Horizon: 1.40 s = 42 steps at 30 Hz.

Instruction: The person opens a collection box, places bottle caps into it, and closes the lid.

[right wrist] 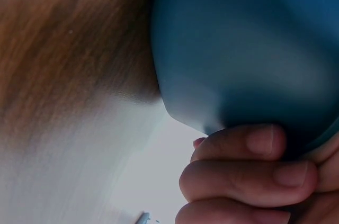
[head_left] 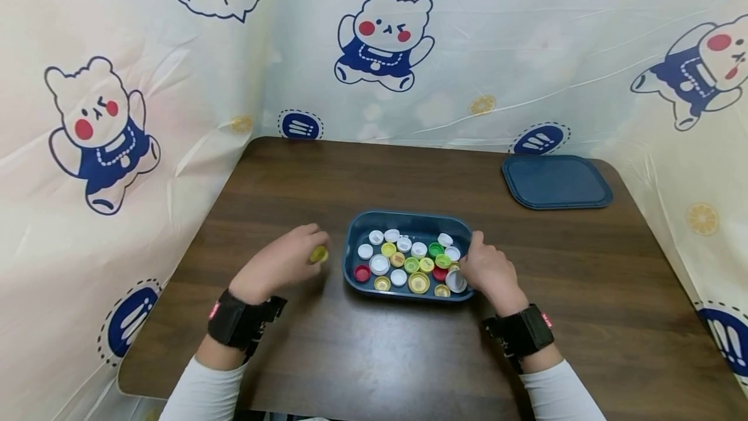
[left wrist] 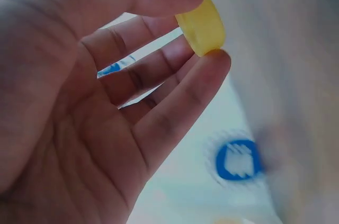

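A yellow bottle cap [left wrist: 204,25] is pinched between the thumb and a fingertip of my left hand [head_left: 288,260], held above the table to the left of a dark blue tray [head_left: 403,218]. The other fingers of that hand stand apart behind the cap. Inside the tray lie several bottle caps, among them white, yellow, green and red ones, such as a large yellow cap [head_left: 419,282] near the front. My right hand [head_left: 489,270] grips the tray's right end; in the right wrist view its fingers [right wrist: 249,181] curl against the tray's outer wall.
A dark blue lid [head_left: 558,182] lies flat at the back right of the brown wooden table [head_left: 374,349]. A printed curtain [head_left: 467,38] with bears hangs behind and along both sides of the table.
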### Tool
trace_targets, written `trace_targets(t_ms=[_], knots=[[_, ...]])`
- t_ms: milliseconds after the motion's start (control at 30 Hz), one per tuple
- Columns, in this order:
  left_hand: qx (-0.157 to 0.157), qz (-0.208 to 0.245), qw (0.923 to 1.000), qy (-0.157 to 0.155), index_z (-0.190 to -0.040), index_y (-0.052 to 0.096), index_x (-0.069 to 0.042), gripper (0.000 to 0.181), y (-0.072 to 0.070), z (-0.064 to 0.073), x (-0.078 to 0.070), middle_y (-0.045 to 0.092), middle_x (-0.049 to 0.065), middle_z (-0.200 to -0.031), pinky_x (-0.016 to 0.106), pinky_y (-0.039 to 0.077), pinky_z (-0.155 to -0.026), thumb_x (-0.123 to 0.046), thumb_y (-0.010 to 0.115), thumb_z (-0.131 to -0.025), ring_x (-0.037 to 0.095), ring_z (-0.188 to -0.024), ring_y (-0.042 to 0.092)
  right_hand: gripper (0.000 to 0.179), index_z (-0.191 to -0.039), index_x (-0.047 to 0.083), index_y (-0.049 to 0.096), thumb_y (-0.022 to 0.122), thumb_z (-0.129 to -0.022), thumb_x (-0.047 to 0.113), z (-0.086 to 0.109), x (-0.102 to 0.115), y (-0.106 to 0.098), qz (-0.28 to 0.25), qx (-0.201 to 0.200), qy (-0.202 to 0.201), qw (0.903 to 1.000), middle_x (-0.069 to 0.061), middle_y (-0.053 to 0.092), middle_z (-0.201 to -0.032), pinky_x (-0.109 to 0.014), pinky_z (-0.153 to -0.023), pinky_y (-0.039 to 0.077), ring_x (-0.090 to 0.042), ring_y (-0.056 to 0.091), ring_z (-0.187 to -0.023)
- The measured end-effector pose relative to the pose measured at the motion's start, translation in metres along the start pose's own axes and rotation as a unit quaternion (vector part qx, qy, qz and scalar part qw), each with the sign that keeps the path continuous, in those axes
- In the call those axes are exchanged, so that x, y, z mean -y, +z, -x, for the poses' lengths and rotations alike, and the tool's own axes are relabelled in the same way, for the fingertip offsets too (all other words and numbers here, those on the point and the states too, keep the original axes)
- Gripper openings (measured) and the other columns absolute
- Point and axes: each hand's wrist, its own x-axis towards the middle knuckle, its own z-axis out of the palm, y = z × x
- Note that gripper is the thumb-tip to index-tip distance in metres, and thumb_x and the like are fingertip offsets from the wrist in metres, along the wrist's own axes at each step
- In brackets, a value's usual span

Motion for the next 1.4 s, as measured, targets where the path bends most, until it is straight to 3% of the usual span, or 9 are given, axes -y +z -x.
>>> trace_targets(t_ms=[167,367,600,800,1033,1400], knots=[[0.025,-0.035,0.9974,0.057,-0.116,0.070,-0.014,0.028,-0.012,-0.029,-0.042,0.059,0.000,-0.104,0.031,0.054,-0.082,-0.017,0.077,-0.089,0.015,-0.092,0.055,0.056,-0.145,-0.001,0.028,0.053,-0.101,0.023,-0.001,0.000,0.001,0.006,-0.003,-0.004,1.0000,-0.029,0.060,-0.117,-0.047,-0.072,0.049,-0.033,0.058,-0.083],[0.048,-0.064,0.9879,0.133,-0.116,0.069,-0.015,0.027,-0.010,-0.062,-0.081,0.060,0.000,-0.108,0.027,0.051,-0.084,-0.017,0.075,-0.090,0.013,-0.095,0.054,0.056,-0.145,-0.001,0.028,0.053,-0.101,0.024,-0.001,0.001,0.002,0.007,-0.005,-0.008,0.9999,-0.028,0.060,-0.115,-0.046,-0.072,0.049,-0.032,0.058,-0.083],[0.064,-0.059,0.9836,0.158,-0.117,0.069,-0.016,0.028,-0.010,-0.083,-0.107,0.059,0.001,-0.110,0.029,0.052,-0.087,-0.020,0.077,-0.090,0.015,-0.097,0.053,0.056,-0.144,-0.001,0.028,0.053,-0.101,0.025,-0.002,0.002,0.001,0.011,-0.005,-0.009,0.9999,-0.029,0.061,-0.116,-0.048,-0.073,0.049,-0.032,0.059,-0.083],[0.072,-0.063,0.9835,0.153,-0.123,0.068,-0.015,0.032,-0.009,-0.093,-0.113,0.060,0.003,-0.117,0.029,0.052,-0.090,-0.022,0.075,-0.092,0.016,-0.101,0.054,0.056,-0.144,-0.002,0.028,0.052,-0.101,0.025,-0.003,0.001,-0.001,0.013,-0.002,-0.005,0.9999,-0.029,0.061,-0.115,-0.048,-0.073,0.049,-0.032,0.059,-0.083],[0.079,-0.053,0.9843,0.149,-0.129,0.066,-0.014,0.036,-0.013,-0.092,-0.112,0.059,0.005,-0.127,0.032,0.050,-0.097,-0.025,0.072,-0.095,0.017,-0.110,0.053,0.055,-0.144,-0.001,0.028,0.052,-0.102,0.025,-0.003,0.000,-0.001,0.008,0.002,-0.003,1.0000,-0.028,0.061,-0.115,-0.048,-0.073,0.049,-0.032,0.060,-0.083],[0.064,-0.057,0.9885,0.124,-0.129,0.066,-0.015,0.036,-0.019,-0.080,-0.094,0.058,0.004,-0.129,0.032,0.051,-0.097,-0.024,0.071,-0.095,0.017,-0.113,0.053,0.057,-0.146,-0.001,0.026,0.052,-0.102,0.025,-0.004,-0.002,-0.002,0.007,0.000,-0.002,1.0000,-0.028,0.061,-0.115,-0.049,-0.075,0.049,-0.033,0.059,-0.084]])
